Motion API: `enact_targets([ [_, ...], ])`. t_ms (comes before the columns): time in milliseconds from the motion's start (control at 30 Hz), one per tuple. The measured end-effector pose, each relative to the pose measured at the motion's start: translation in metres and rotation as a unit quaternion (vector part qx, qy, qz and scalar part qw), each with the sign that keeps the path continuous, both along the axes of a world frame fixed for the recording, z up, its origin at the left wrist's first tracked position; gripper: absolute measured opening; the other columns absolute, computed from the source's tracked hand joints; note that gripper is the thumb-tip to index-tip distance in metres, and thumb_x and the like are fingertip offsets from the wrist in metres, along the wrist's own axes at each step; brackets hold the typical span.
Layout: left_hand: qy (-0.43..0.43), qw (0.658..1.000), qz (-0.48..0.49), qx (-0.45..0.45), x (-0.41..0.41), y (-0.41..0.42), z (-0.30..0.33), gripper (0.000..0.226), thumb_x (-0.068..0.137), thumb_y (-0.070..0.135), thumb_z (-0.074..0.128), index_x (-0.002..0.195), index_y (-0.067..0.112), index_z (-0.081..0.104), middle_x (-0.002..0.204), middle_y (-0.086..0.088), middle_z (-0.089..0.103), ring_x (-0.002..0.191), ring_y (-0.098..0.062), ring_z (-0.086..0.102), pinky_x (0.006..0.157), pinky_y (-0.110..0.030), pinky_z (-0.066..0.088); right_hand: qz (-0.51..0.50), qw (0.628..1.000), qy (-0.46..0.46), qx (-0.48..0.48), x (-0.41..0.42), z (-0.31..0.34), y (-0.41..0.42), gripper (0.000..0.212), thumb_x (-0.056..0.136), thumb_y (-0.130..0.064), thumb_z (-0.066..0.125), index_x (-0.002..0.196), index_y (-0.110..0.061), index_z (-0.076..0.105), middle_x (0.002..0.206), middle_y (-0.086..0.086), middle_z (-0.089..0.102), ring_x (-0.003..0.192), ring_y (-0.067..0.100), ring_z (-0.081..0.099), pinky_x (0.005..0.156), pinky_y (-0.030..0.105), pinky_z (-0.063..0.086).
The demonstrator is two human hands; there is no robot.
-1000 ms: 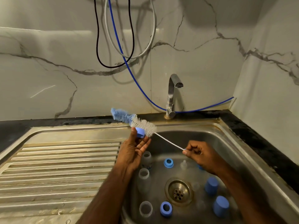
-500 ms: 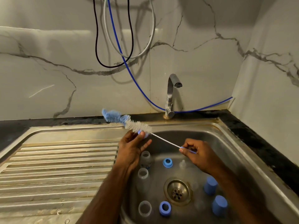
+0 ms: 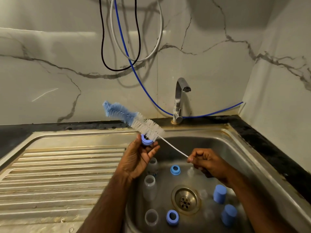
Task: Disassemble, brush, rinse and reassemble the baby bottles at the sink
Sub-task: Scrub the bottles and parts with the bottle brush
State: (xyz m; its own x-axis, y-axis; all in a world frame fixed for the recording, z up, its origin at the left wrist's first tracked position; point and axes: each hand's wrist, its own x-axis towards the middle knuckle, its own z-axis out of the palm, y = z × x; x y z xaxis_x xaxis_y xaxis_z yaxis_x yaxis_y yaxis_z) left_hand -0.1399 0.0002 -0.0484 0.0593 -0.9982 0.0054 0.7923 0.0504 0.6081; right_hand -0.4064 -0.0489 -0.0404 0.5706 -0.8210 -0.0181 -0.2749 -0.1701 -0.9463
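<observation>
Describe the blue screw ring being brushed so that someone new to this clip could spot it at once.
Start at the steel sink and look above its back-left corner, where the left hand is raised. The blue screw ring sits pinched at its fingertips, against the bottle brush. The other two blue rings lie on the basin floor.

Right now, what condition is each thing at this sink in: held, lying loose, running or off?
Bottle brush: wire handle pinched by right hand, bristles through the ring.
Blue ring: held in left hand.
Tap: no water running.
Clear bottles: open, capless, in the sink.
Two blue rings: loose in the basin.
Two blue caps: off, near the drain.
</observation>
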Motion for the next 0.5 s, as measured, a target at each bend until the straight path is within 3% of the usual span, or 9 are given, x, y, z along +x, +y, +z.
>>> enact_targets([
  [100, 0.029, 0.999, -0.001, -0.029, 0.004, 0.0, 0.004, 0.076, 0.04, 0.036, 0.104, 0.107, 0.01, 0.079, 0.115, -0.017, 0.073, 0.091, -0.024, 0.075, 0.077, -0.038, 0.063, 0.004, 1.0, 0.003, 0.022, -0.005, 0.001, 0.0, 0.028, 0.096, -0.02, 0.063, 0.096, 0.007, 0.059, 0.056, 0.003, 0.042, 0.045, 0.011, 0.03, 0.042, 0.021, 0.024],
  [267, -0.004, 1.0, -0.019, -0.012, -0.001, 0.002, 0.004, 0.093, 0.042, 0.04, 0.103, 0.123, 0.01, 0.067, 0.114, -0.016, 0.072, 0.088, -0.023, 0.074, 0.072, -0.039, 0.062, 0.009, 1.0, 0.006, 0.012, 0.001, -0.002, 0.003, 0.028, 0.097, -0.023, 0.062, 0.094, 0.005, 0.059, 0.057, 0.003, 0.044, 0.044, 0.009, 0.032, 0.042, 0.021, 0.026],
  [500, -0.02, 1.0, -0.015, -0.011, 0.004, 0.005, 0.004, 0.082, 0.04, 0.036, 0.104, 0.111, 0.01, 0.074, 0.111, -0.017, 0.073, 0.09, -0.025, 0.074, 0.069, -0.039, 0.062, 0.003, 0.998, 0.005, 0.055, -0.008, 0.001, 0.0, 0.031, 0.093, -0.027, 0.065, 0.096, 0.003, 0.062, 0.056, 0.001, 0.042, 0.044, 0.011, 0.028, 0.043, 0.021, 0.022],
])
